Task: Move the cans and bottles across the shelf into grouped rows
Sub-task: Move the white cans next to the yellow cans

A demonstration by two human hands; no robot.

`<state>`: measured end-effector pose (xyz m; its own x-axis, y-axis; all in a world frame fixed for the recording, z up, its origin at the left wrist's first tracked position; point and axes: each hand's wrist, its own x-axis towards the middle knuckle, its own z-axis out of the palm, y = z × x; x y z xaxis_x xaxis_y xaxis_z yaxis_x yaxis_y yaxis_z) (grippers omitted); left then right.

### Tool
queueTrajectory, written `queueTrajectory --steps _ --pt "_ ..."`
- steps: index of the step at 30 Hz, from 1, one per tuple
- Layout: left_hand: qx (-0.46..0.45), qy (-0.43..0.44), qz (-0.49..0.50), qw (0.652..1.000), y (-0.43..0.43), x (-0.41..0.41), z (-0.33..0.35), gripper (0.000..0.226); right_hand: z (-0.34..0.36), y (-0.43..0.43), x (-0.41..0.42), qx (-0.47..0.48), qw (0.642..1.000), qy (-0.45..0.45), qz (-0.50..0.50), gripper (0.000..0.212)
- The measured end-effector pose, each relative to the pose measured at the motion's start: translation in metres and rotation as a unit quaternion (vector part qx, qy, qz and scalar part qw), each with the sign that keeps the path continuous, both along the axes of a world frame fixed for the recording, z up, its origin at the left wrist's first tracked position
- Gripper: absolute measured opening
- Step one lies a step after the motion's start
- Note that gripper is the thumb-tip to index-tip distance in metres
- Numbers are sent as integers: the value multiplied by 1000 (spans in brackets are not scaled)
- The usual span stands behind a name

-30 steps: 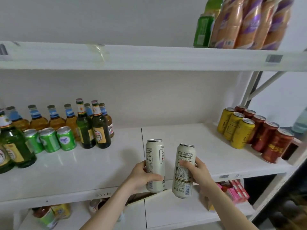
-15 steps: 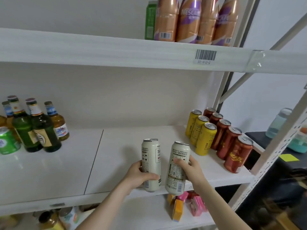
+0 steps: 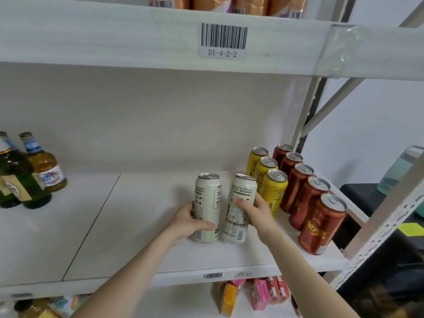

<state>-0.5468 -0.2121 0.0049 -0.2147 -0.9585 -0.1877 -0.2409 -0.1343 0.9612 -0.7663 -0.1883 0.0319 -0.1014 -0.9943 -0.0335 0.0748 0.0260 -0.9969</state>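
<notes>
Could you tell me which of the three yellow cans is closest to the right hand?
The frontmost tall yellow metal can; the right hand is right beside it, while the other two stand farther back in the row.

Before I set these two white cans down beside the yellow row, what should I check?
1. Left hand grips left white can: ok.
2. Right hand grips right white can: ok.
3. Bare shelf space left of front yellow can: ok.
4. Right hand clear of front yellow can: cannot tell, they overlap in this view.
5. White can bases already resting on shelf: cannot tell.
</notes>
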Motion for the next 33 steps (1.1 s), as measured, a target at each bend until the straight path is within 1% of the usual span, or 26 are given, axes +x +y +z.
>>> queueTrajectory --steps 2,5,9,16,25,30,33 --pt "-11 -2 3 1000 -19 -1 -1 71 -2 -21 -1 -12 1000 1 2 28" --pt "-28 -2 14 1000 -47 0 -1 75 -4 -53 2 -34 999 18 1 36" --pt "-42 0 38 998 -76 3 -6 71 -9 -90 8 -51 999 12 -13 36" --pt "-56 -4 46 997 -114 2 -10 69 -13 -136 12 -85 996 17 -26 42" --pt "-72 -4 54 996 -135 6 -17 76 -27 -166 15 -100 993 42 -34 50" --pt "-68 6 51 996 -140 10 -24 75 -35 -172 11 -105 993 47 -37 50" --pt "-68 13 54 996 -140 10 -27 76 -35 -173 9 -110 992 48 -28 54"
